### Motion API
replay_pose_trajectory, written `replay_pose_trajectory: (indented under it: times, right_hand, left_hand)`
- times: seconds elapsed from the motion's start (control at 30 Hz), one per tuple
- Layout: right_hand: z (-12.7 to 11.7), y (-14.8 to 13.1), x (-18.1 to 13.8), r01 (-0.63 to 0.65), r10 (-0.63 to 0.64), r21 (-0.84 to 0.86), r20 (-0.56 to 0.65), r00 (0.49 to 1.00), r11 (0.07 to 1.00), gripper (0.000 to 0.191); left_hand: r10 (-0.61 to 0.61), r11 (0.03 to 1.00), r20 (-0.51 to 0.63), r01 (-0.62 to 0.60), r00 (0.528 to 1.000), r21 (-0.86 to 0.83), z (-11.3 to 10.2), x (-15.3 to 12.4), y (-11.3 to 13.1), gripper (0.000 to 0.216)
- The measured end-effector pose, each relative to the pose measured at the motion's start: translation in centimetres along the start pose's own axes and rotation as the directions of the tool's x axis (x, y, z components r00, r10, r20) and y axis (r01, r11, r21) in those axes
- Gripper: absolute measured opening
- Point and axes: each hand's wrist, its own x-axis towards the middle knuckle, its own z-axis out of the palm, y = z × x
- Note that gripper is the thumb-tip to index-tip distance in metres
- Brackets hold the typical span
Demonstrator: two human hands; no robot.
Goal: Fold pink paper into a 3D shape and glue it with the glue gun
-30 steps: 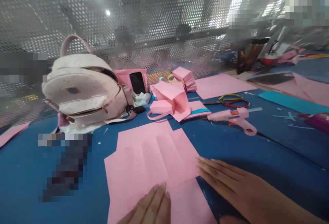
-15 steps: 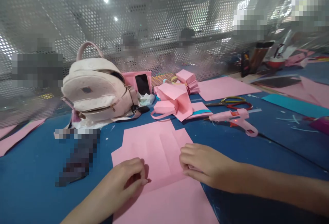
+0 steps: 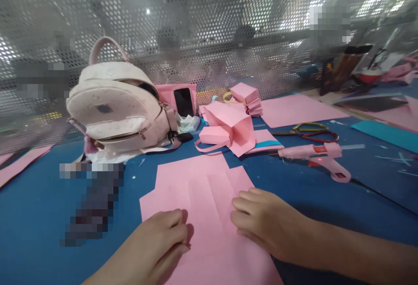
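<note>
A creased sheet of pink paper [image 3: 205, 198], notched at its upper corners, lies in front of me on the blue table. My left hand [image 3: 166, 237] is closed at the sheet's left side, fingers curled and the thumb close to them. On the right side, my right hand [image 3: 261, 215] grips the paper near its edge with bent fingers; its thumb is mostly hidden. Faint fold lines run up the sheet between the hands. Just beyond it stand a folded pink paper bag [image 3: 231, 121] and a small pink paper box [image 3: 214, 136].
A pink glue gun [image 3: 313, 152] lies at right with its cord trailing away, scissors [image 3: 307, 131] behind it. A white backpack [image 3: 117, 106] stands back left near a phone [image 3: 183, 102]. A dark pouch [image 3: 98, 206] lies left. Perforated metal mesh [image 3: 202, 19] rises behind.
The crease across the lower part of the sheet looks flatter. Both hands sit slightly lower in view, still at the paper's sides. The view has shifted a little.
</note>
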Motion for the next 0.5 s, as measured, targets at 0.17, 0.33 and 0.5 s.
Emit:
replay_pose_trajectory:
  times: [0.17, 0.33, 0.5]
  right_hand:
    - [-0.1, -0.1, 0.3, 0.018, -0.016, -0.052, 0.026, 1.000, 0.998, 0.016]
    - [0.1, 0.0, 0.2, 0.034, -0.033, -0.067, 0.011, 0.999, 0.997, 0.021]
    - [0.1, 0.1, 0.2, 0.033, -0.035, -0.059, -0.028, 0.999, 0.998, 0.018]
  left_hand:
    - [0.047, 0.983, 0.010, -0.048, 0.999, 0.179, -0.2, 0.4, 0.4, 0.020]
    - [0.161, 0.864, -0.144, -0.069, 0.976, 0.498, 0.3, 0.1, 1.0, 0.035]
    - [0.534, 0.553, -0.177, -0.183, 0.827, 0.813, 2.5, 0.0, 3.4, 0.043]
